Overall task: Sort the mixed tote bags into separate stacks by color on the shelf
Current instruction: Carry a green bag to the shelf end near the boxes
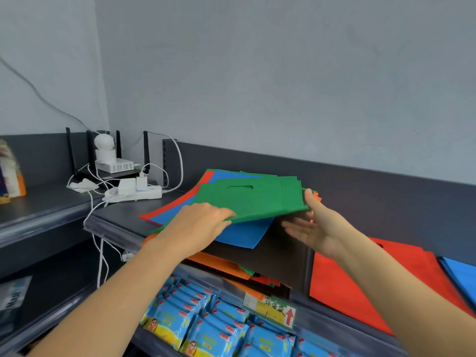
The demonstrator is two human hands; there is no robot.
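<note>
A mixed pile of flat tote bags lies on the dark shelf [123,217]. On top is a green bag [257,199] with a slot handle, its near edge lifted. My left hand [198,225] pinches that near edge. My right hand [314,225] has its thumb against the green bag's right corner, fingers spread below it. Under the green bag lie a blue bag [242,234], a red bag [164,208] and orange bags [219,264]. To the right lies a separate red bag [342,282], and past it a blue bag [461,275].
A white power strip [134,193] with plugs and cables, a router with black antennas [103,161] and a small white camera stand at the shelf's back left. Blue snack packets [213,325] fill the shelf below. A yellow-green price label [275,309] hangs on the shelf's front rail.
</note>
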